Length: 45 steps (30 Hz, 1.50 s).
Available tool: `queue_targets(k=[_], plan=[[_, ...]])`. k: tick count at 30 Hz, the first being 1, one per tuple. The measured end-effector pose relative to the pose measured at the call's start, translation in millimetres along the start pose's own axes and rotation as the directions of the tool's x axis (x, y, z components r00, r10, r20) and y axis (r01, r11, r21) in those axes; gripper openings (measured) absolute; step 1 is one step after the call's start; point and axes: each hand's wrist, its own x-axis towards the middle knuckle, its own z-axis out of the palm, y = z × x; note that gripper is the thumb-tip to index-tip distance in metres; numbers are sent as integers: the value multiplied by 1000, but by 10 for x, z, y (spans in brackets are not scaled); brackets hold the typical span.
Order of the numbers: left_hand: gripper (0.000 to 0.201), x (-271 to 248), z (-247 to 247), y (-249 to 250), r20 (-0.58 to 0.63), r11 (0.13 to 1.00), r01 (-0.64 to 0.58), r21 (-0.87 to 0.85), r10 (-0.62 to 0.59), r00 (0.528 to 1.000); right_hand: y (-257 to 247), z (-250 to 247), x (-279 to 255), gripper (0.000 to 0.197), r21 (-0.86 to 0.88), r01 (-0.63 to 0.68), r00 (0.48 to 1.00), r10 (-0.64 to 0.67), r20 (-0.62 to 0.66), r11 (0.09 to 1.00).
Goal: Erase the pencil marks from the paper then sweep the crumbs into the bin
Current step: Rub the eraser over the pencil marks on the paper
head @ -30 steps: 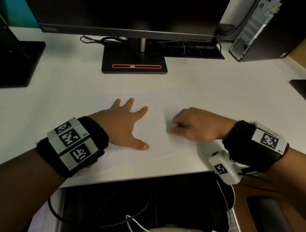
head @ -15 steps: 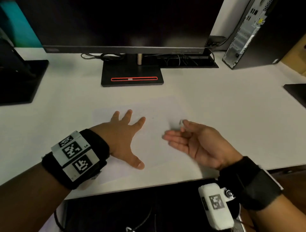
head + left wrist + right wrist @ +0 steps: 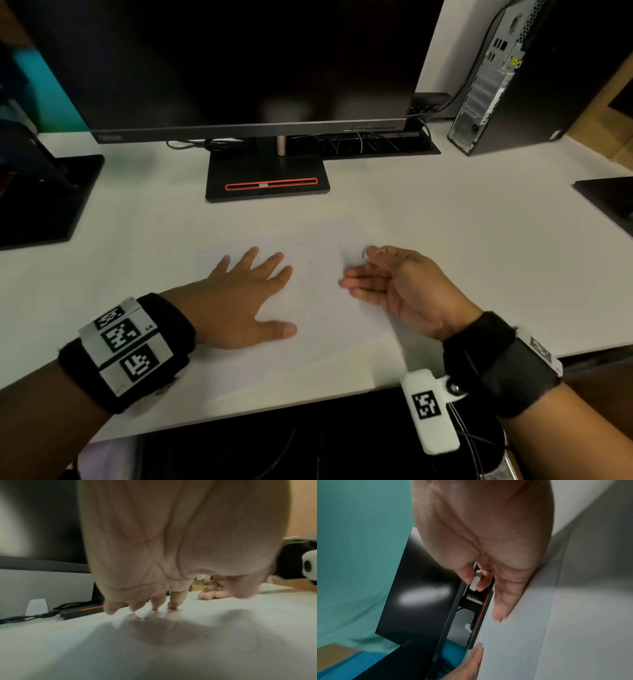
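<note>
A white sheet of paper lies on the white desk, with a tiny dark speck near its middle. My left hand presses flat on the sheet's left part, fingers spread; the left wrist view shows its fingertips touching the paper. My right hand stands on its little-finger edge on the sheet's right part, palm facing left. Its thumb and forefinger pinch a small white eraser clear of the paper, while the other fingers stretch out straight. The eraser barely shows in the head view.
A monitor on a black stand sits behind the paper. A computer tower stands at the back right, and black items lie at the far left and right edges. A dark bin shows under the desk's front edge.
My right hand has turned from a knuckles-up fist pressing the eraser on the paper onto its edge, fingers extended, eraser lifted. The left hand has stayed flat in place.
</note>
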Motion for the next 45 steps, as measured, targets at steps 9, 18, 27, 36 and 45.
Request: queue_targets(k=[9, 18, 27, 36, 45], plan=[[56, 58, 16, 17, -121, 999, 25, -38, -29, 992, 91, 114, -11, 18, -129, -169, 967, 189, 170, 977], [73, 10, 49, -55, -119, 991, -21, -129, 5, 993, 160, 131, -162, 16, -299, -273, 848, 376, 374, 914], [67, 29, 83, -55, -140, 975, -20, -222, -12, 990, 110, 130, -124, 18, -344, -170, 926, 269, 265, 923], [70, 36, 63, -39, -122, 976, -10, -216, -17, 992, -17, 134, -53, 21, -385, -180, 952, 259, 164, 905], [68, 16, 21, -24, -89, 976, 4, -219, -24, 996, -222, 34, 310, 22, 107, -26, 998, 32, -62, 994]])
